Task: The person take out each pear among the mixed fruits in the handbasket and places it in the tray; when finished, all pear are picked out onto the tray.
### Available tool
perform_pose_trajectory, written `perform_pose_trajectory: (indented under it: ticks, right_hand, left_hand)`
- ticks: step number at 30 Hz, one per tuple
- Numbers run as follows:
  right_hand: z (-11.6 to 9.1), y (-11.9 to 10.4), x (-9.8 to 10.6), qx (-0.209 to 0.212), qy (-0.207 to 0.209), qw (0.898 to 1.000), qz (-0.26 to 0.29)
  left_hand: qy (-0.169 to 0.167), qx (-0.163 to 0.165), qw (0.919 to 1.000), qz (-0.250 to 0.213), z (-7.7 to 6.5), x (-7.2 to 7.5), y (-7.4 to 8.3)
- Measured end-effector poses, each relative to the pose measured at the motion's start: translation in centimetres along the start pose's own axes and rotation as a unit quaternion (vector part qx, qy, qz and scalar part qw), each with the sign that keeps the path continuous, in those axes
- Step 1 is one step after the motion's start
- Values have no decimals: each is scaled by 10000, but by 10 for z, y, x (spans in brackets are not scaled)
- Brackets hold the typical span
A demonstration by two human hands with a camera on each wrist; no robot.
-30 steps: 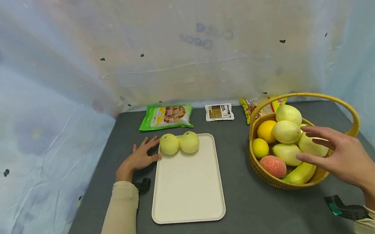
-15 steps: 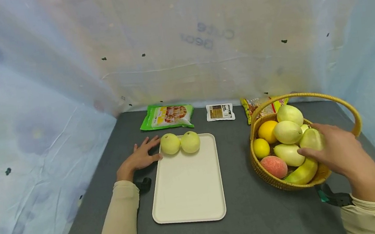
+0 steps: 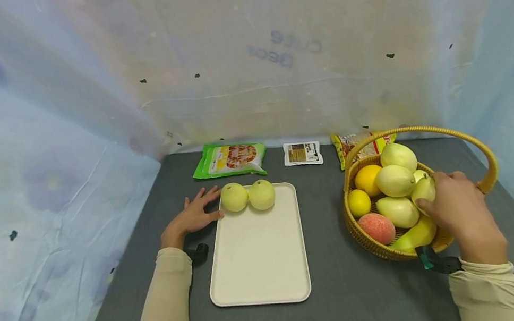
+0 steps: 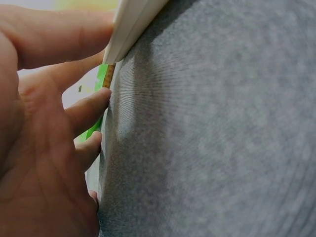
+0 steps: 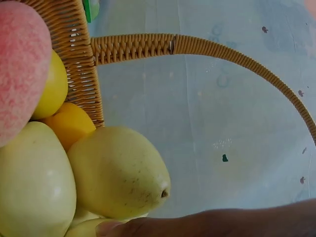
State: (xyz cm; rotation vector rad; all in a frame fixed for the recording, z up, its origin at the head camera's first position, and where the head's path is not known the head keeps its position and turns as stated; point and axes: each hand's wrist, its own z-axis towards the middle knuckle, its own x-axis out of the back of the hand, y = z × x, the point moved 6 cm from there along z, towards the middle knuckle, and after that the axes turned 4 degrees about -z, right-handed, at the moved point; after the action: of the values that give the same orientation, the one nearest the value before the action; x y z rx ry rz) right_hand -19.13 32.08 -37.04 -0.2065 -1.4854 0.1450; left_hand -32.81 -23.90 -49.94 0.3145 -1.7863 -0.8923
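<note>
In the head view, my left hand (image 3: 192, 218) rests at the upper left edge of a white tray (image 3: 260, 262), fingers spread and thumb on the rim. Two round pale green fruits (image 3: 262, 194) sit side by side at the tray's far end. My right hand (image 3: 465, 210) reaches into a wicker basket (image 3: 368, 246) and grips a pale green pear (image 3: 423, 191) at its right side; most fingers are hidden behind the hand. The right wrist view has only the thumb (image 5: 212, 224) along its lower edge, touching pale green fruit.
The basket also holds an orange (image 3: 368, 180), a lemon (image 3: 359, 202), a peach (image 3: 377, 228), a banana-like fruit (image 3: 417, 234) and more pale green fruits (image 3: 395, 181). Its tall handle (image 3: 426, 129) arches overhead. Several food packets, including a green one (image 3: 230, 159), lie behind.
My right hand has moved left into the basket and closed round the pale green pear, where it hovered with parted fingers before. My left hand has stayed at the tray.
</note>
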Motion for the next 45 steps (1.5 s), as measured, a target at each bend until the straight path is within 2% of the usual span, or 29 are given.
perform_pose_trajectory:
  ticks: [9,17,22,26,29,35,45]
  right_hand:
    - [-14,1,2,-61,306,9995,46]
    - [-32,-5,18,126,591,9981,89]
    - [-39,-10,25,255,495,9980,297]
    - [-41,-19,29,422,684,9941,733]
    - [-42,-28,32,659,849,9852,1335]
    - [-35,-63,28,1299,1022,9582,2334]
    - [-11,-120,4,1912,621,9217,3317]
  left_hand:
    - [24,-61,10000,37,1,0,1]
    - [68,-121,9999,-3,-1,3,2]
    - [50,-108,9999,-2,-2,3,1]
    - [46,-126,9999,-13,-3,2,1]
    - [41,-133,9999,-29,-2,1,0]
    - [31,-47,10000,-10,-1,-1,-3]
    - [37,-59,10000,26,0,-1,-6]
